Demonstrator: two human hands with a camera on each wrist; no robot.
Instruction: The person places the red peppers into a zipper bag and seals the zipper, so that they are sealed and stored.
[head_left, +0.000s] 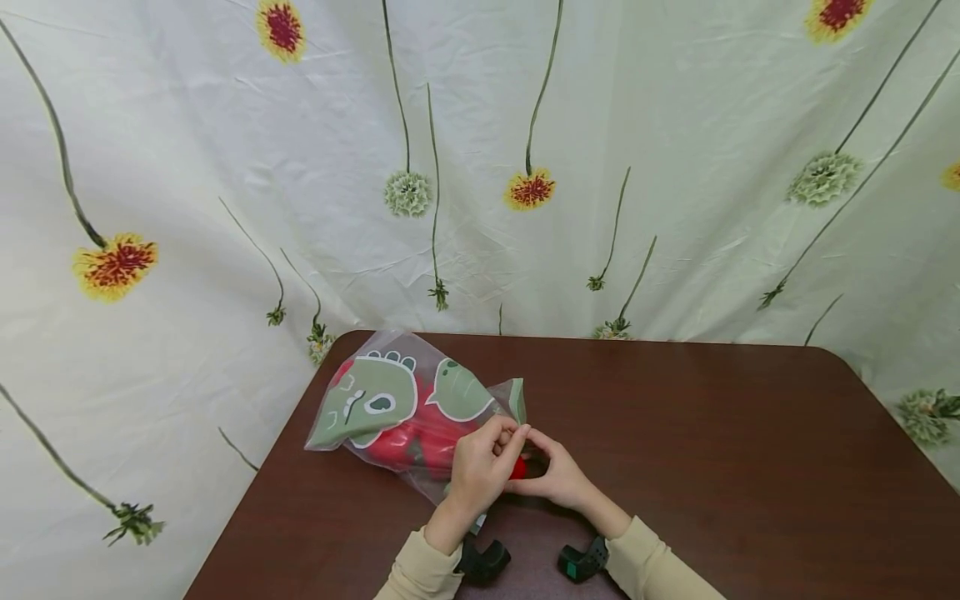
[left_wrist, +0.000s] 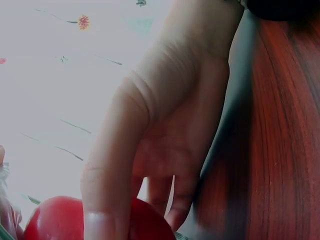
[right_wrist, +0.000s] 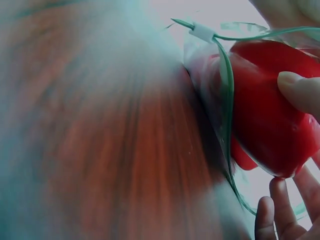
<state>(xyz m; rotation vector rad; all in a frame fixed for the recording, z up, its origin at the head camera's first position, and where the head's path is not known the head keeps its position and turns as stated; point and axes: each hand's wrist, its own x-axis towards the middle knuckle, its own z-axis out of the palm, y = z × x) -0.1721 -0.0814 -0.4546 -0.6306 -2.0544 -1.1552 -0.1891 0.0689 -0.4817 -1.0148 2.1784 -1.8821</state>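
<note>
A clear drawstring bag (head_left: 461, 392) printed with green cartoon dinosaurs lies at the table's left, packed with glossy red things. My left hand (head_left: 483, 467) has its fingers curled at the bag's mouth and pinches its edge. A smooth, rounded, lobed red thing (right_wrist: 270, 110) sits at that mouth; its exact kind cannot be told. My right hand (head_left: 558, 479) holds it, the thumb (right_wrist: 300, 92) on one side and fingers on the other. In the left wrist view the right hand (left_wrist: 165, 130) reaches over the same red thing (left_wrist: 55, 217). A green cord (right_wrist: 227, 95) with a white bead hangs beside it.
The dark brown table (head_left: 712, 450) extends to the right of the bag. Behind it hangs a white cloth (head_left: 480, 250) printed with flowers. Each wrist wears a black device, one on the left wrist (head_left: 483, 562) and one on the right wrist (head_left: 583, 560).
</note>
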